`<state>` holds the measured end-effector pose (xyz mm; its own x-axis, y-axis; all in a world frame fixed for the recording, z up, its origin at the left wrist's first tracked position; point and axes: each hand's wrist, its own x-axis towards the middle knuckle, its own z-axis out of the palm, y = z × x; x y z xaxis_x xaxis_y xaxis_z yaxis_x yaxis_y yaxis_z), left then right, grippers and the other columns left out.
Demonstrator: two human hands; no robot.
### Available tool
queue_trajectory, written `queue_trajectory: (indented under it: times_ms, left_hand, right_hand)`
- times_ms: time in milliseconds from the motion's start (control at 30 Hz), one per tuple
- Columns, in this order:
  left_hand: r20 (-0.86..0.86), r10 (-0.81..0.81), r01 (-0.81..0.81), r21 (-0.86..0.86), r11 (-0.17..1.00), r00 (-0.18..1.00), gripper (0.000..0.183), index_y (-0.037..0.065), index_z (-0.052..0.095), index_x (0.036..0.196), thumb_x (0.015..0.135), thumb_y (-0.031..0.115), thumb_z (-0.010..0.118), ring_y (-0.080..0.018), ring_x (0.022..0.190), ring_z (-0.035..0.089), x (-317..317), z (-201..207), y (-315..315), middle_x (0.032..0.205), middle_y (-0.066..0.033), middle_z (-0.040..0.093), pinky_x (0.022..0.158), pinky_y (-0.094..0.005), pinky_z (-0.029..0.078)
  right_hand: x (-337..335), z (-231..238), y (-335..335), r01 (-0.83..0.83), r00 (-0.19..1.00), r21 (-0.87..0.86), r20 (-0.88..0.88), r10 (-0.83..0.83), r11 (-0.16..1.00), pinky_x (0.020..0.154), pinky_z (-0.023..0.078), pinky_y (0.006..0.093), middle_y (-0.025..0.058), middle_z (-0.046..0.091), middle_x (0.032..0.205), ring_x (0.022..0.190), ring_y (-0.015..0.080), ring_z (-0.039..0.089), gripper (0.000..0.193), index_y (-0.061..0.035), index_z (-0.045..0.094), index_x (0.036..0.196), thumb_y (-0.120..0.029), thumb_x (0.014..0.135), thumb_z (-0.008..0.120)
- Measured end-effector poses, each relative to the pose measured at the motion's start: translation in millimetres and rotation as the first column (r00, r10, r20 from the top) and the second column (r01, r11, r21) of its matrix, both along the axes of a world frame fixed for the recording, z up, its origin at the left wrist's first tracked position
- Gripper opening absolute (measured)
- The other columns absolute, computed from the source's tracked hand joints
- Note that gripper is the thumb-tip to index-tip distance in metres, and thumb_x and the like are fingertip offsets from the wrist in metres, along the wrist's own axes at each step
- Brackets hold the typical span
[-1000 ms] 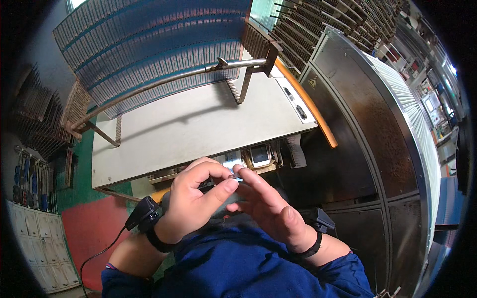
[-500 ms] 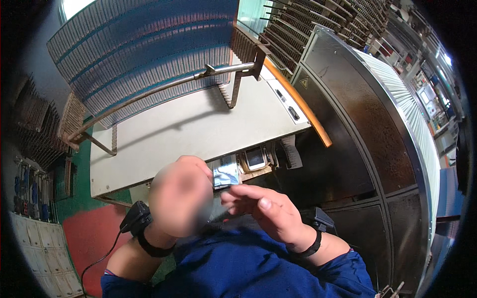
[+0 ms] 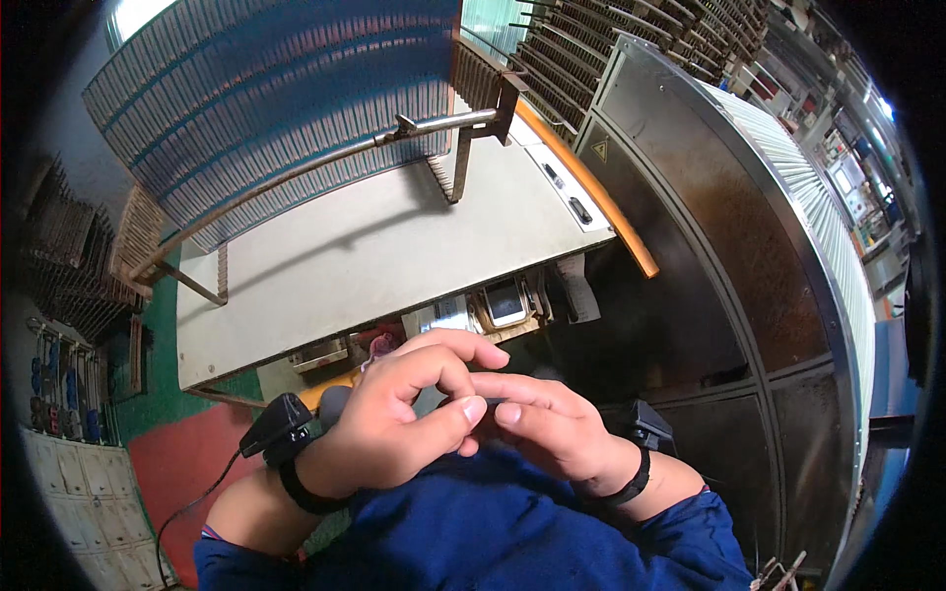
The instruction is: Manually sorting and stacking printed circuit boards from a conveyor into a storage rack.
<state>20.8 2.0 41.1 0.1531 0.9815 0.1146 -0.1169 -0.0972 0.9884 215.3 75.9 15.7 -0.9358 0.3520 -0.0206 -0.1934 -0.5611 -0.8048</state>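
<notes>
My left hand [image 3: 399,424] and my right hand [image 3: 557,433] meet in front of my body, short of the table's near edge. On the left, thumb and bent fingers close in a pinch. The right thumb presses toward its fingers beside the left fingertips. A small dark patch shows between the fingertips; whether it is a held thing or shadow I cannot make out. Beyond the hands stands a white-topped table [image 3: 345,256]. On it is a slotted metal rack [image 3: 330,167] with blue-and-silver ribbed panels [image 3: 286,108] upright in it.
Below the tabletop, a shelf holds a white-framed device [image 3: 506,301] with a dark screen. A pen-like item [image 3: 553,175] and a black object [image 3: 580,210] lie at the table's right end. An orange bar [image 3: 581,182] edges it. A dark metal cabinet [image 3: 680,246] rises right.
My left hand, blurred and raised before, has come in toward the right and curled into a pinch. The right fingers have closed in to meet it. The view has shifted slightly.
</notes>
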Motion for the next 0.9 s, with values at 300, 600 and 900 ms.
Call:
queue_trajectory:
  times_ms: [300, 600, 900]
  left_hand:
    - [0.093, -0.021, 0.027, -0.067, 0.997, 0.995, 0.006, 0.000, 0.054, 0.088, 0.093, 0.003, 0.056, -0.0196, 0.083, 0.065, -1.0, -4.4, 2.7, 0.122, -0.0217, 0.051, 0.074, -0.0330, 0.058]
    - [0.161, -0.018, 0.036, -0.108, 0.994, 0.987, 0.006, 0.000, 0.053, 0.087, 0.092, 0.003, 0.056, -0.0186, 0.081, 0.063, -1.6, -3.6, 2.3, 0.122, -0.0215, 0.050, 0.076, -0.0339, 0.056]
    - [0.164, -0.007, 0.026, -0.117, 0.993, 0.986, 0.005, 0.000, 0.052, 0.086, 0.091, 0.000, 0.055, -0.0135, 0.074, 0.061, -1.5, -4.3, 1.7, 0.121, -0.0209, 0.050, 0.073, -0.0326, 0.057]
  right_hand:
    - [0.8, 0.5, 1.1, -0.004, 0.999, 0.116, 0.047, -0.002, 0.993, 0.094, 0.046, 0.0311, 0.0125, 0.061, 0.116, 0.104, 0.0179, 0.057, 0.047, 0.0039, 0.037, 0.146, -0.016, 0.103, 0.040]
    - [0.8, 3.7, 2.3, -0.049, 0.997, 0.137, 0.065, 0.040, 0.989, 0.095, 0.046, 0.0316, 0.0138, 0.061, 0.117, 0.106, 0.0185, 0.057, 0.047, 0.0039, 0.036, 0.146, -0.016, 0.104, 0.039]
    - [0.1, -0.7, 2.1, -0.044, 0.999, 0.146, 0.037, 0.039, 0.988, 0.095, 0.046, 0.0322, 0.0148, 0.061, 0.118, 0.108, 0.0193, 0.057, 0.048, 0.0038, 0.034, 0.147, -0.016, 0.104, 0.038]
